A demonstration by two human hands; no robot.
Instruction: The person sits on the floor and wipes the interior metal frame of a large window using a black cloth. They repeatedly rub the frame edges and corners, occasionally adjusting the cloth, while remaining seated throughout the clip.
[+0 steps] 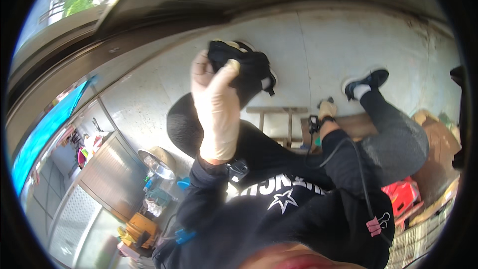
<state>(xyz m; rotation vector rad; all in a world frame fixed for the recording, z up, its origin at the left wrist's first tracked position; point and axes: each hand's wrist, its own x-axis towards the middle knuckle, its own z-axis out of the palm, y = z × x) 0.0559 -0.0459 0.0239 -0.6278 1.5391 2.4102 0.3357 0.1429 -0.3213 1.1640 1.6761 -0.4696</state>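
My left hand (216, 104), in a pale glove, is raised at left centre with thumb and fingers closed on a black cloth (239, 65). The cloth looks bunched and hangs in front of my left foot, so its full outline is hard to tell. Lower and to the right, my right hand (327, 108) is also gloved, its fingers curled around a small dark object (324, 100) that is too small to name. That hand is beside a brown wooden board or bench (351, 125), between my knees. A black cable (343, 142) runs along my right sleeve from the wrist.
A wooden frame (276, 111) stands between my legs on the pale floor (318, 45). At the left are a metal basin (157, 162), a yellow item (139, 229) and a brown cabinet (107, 174). A red object (401, 194) lies at the right near brown cardboard (438, 149).
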